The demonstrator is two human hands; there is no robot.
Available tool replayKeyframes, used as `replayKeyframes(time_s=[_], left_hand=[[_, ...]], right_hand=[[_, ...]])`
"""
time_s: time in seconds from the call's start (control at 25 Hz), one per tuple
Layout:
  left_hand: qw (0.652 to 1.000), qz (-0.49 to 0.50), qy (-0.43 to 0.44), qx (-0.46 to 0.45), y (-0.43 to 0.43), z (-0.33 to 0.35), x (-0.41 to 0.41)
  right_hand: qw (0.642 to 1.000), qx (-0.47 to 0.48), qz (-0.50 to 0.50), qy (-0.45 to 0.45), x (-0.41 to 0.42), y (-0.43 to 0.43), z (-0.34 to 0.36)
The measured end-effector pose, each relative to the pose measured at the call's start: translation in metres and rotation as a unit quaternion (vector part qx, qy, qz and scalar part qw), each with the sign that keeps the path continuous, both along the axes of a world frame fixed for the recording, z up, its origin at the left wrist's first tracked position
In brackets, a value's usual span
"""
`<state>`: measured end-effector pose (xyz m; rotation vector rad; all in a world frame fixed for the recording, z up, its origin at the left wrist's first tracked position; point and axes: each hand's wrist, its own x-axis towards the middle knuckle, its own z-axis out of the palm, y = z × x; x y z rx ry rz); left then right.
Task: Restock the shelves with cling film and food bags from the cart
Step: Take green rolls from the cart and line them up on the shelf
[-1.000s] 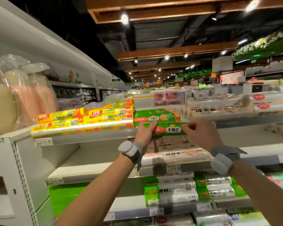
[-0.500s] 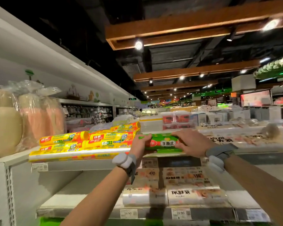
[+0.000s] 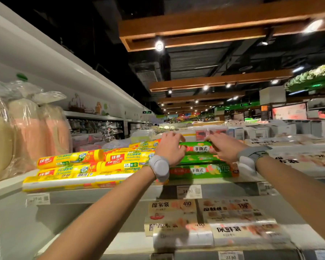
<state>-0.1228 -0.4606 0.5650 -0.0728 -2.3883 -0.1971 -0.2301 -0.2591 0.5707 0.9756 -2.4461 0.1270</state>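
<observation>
3 green boxes (image 3: 201, 170) are stacked at the front edge of the top shelf (image 3: 101, 196), just right of the yellow boxes (image 3: 94, 166). The top green box (image 3: 196, 148) is gripped at its 2 ends, fingers curled over it, by the left hand (image 3: 170, 147) and right hand (image 3: 224, 147).

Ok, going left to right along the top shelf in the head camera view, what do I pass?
Clear-wrapped beige and pink packs → stacked yellow boxes → left hand → green cardboard box gripped at both ends → right hand → blurred white printed packs.
</observation>
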Motion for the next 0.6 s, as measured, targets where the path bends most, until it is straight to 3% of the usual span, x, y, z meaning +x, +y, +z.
replayKeyframes(time_s=[0.24,0.6], left_hand=[[0.997,-0.043,-0.057,-0.026,-0.031,0.041,-0.034],[0.981,0.014,-0.173,-0.091,-0.065,0.052,-0.124]], right_hand=[[0.995,0.051,-0.086,0.009,-0.061,-0.049,0.025],[0.971,0.184,-0.150,0.003,-0.146,-0.107,0.014]])
